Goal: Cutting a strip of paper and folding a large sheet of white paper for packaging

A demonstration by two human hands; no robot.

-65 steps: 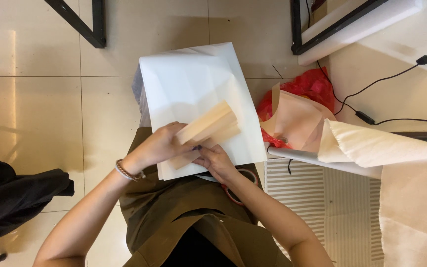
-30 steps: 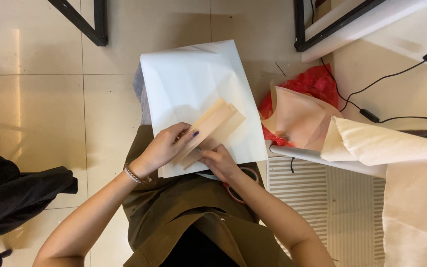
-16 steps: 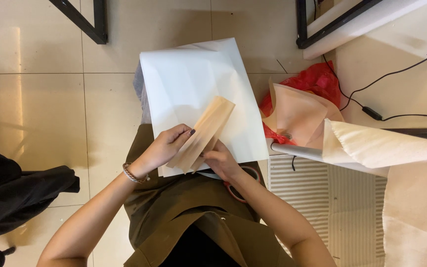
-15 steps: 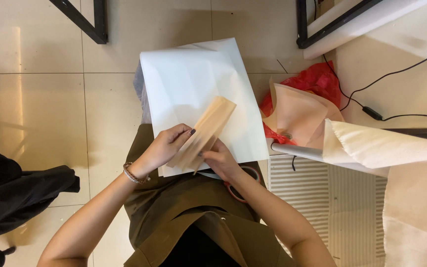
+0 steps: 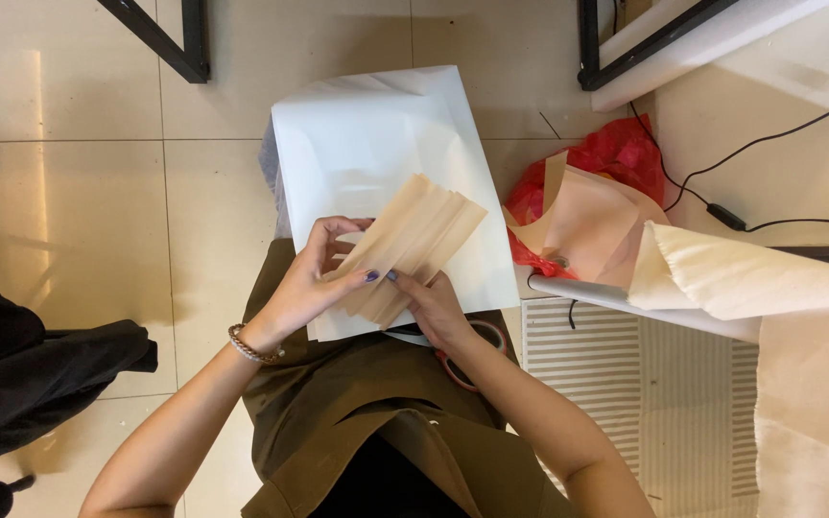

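While on white sheet (image 5: 376, 144), both hands grip tan pleated paper (image 5: 414, 240).

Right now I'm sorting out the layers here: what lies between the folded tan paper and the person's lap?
In the head view, a large white sheet lies under the tan pleated paper, spread over the lap.

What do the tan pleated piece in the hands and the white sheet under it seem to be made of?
Tan pleated piece: probably thin matte paper; crisp parallel folds, slightly see-through edges. White sheet: seemingly stiffer smooth paper, holding flat with soft creases and a faint sheen.
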